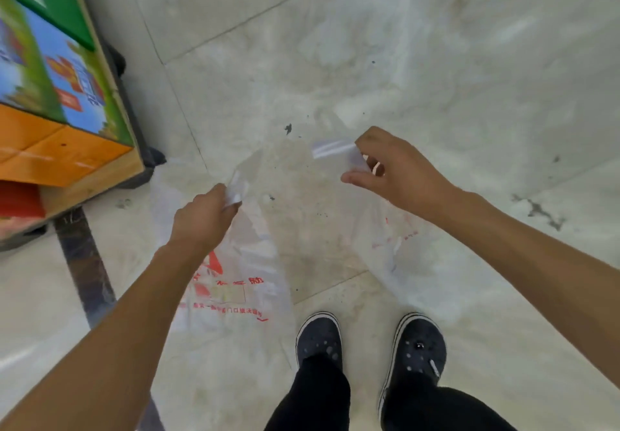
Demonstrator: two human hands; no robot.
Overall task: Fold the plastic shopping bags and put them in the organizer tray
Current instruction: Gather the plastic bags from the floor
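A clear plastic shopping bag [241,279] with red print hangs in the air in front of me, stretched between both hands above the floor. My left hand [201,219] grips one handle of the bag at its top left. My right hand [392,168] pinches the other handle, a whitish folded strip, between thumb and fingers, held a little higher and farther out. The bag's body sags down toward my feet. No organizer tray shows in this view.
A low wooden cart [110,175] loaded with colourful boxes [57,71] stands at the left. My two dark shoes [369,343] stand on the pale marble tile floor [436,61], which has a dark stripe [84,262] at the left.
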